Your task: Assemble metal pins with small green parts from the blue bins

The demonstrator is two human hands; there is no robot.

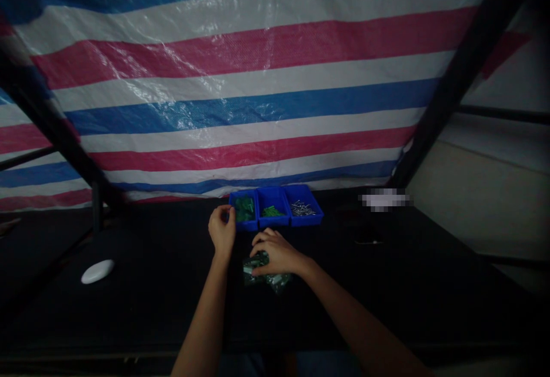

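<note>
Three joined blue bins stand at the back of the dark table. The left bin (pixel 244 209) holds dark green pieces, the middle bin (pixel 272 207) bright green ones, the right bin (pixel 304 206) thin silvery pieces. My left hand (pixel 222 229) is at the left bin's outer edge, its fingers curled together; what they hold, if anything, is too small to name. My right hand (pixel 277 252) lies over clear plastic bags (pixel 275 281) with green and white contents, its thumb and fingers closed around part of them.
A white oval object (pixel 98 272) lies at the left of the black table (pixel 150 285). A dark flat object (pixel 368 236) and a blurred white item (pixel 385 199) are at the right. Striped sheeting (pixel 258 99) hangs behind, between dark slanted posts.
</note>
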